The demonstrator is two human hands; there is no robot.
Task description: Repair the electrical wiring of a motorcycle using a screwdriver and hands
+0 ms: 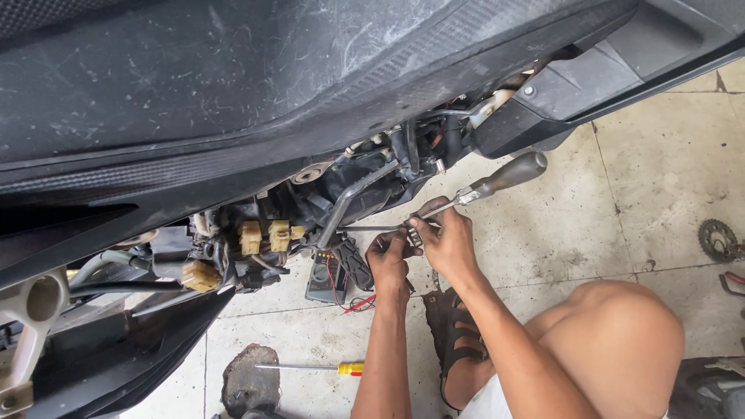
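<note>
A long screwdriver with a grey handle [506, 175] lies at a slant, its thin shaft reaching left into the underside of a black scooter [233, 93]. My right hand [448, 242] pinches the shaft near the handle end. Just to its left, my left hand [388, 262] has its fingertips closed on the same shaft, further along. The tip is among the dark engine parts and wiring [365, 186], next to a bent metal bar [345, 203]. What the tip touches is hidden.
Beige wire connectors [264, 236] hang under the scooter at the left. A multimeter [326, 278] with red and black leads lies on the tiled floor below my hands. A yellow-handled screwdriver [349, 368] lies nearer me, a sprocket [718, 239] at the right. My knee [621, 334] and sandalled foot [458, 341] are below.
</note>
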